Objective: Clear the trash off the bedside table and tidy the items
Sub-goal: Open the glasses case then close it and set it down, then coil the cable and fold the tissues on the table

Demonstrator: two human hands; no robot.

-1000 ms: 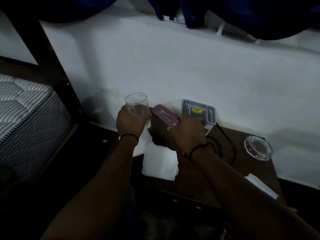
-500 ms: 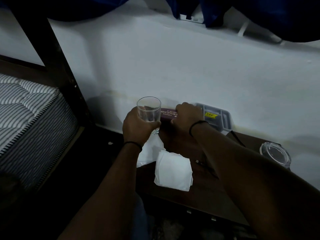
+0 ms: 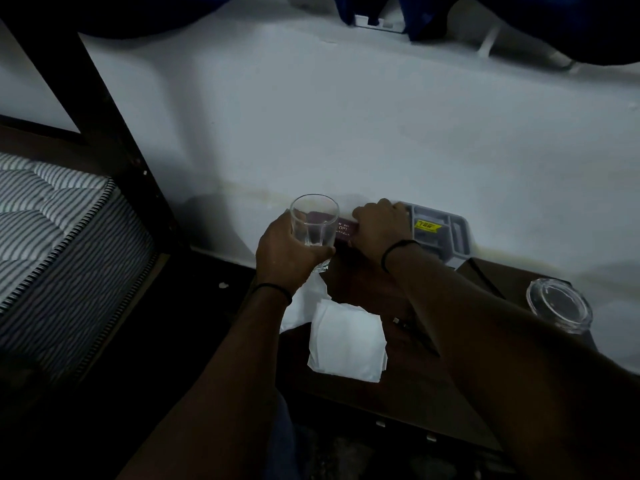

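Note:
My left hand [image 3: 289,252] grips a clear drinking glass [image 3: 314,220], held upright above the left rear corner of the dark wooden bedside table [image 3: 408,382]. My right hand [image 3: 379,225] holds a maroon glasses case [image 3: 344,232] against the wall at the back of the table, fingers curled over it; most of the case is hidden. Two white paper tissues lie on the table: a folded one [image 3: 348,341] near the front and a crumpled one [image 3: 304,303] partly under my left wrist.
A grey plastic organiser tray [image 3: 446,233] with a yellow label stands against the wall right of the case. A glass ashtray [image 3: 559,308] sits at the table's right. A black cable [image 3: 485,277] runs behind my right arm. A striped mattress [image 3: 52,237] and dark bed frame lie left.
My right hand carried the maroon case from mid-air back to the wall beside the grey tray. My left hand kept the glass, shifting slightly right. The camera moved closer and left.

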